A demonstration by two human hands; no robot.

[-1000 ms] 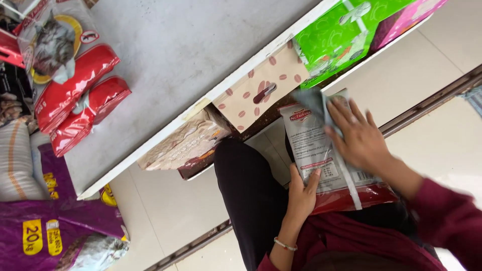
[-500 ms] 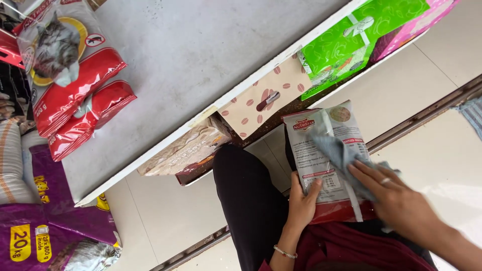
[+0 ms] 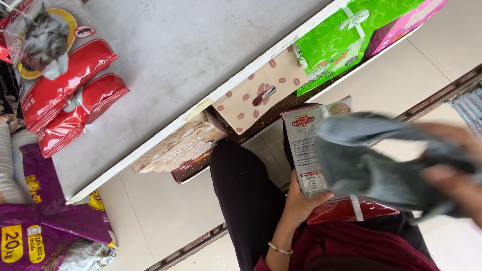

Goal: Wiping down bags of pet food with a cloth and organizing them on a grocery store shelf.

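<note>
Beside the white shelf (image 3: 241, 85), her left hand (image 3: 301, 203) gripped the food pouch (image 3: 321, 155) upright on her lap while the blurred right hand (image 3: 452, 170) clutched a grey cloth (image 3: 371, 160) against it, wiping seemingly unfinished.

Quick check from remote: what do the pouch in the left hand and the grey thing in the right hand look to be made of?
The pouch looks like glossy plastic film: its red bottom edge shines and creases. The grey thing looks like soft matte cloth, limp and folding, though motion blur leaves it uncertain. The left hand grips the pouch's lower edge; the right hand holds the cloth.
</note>
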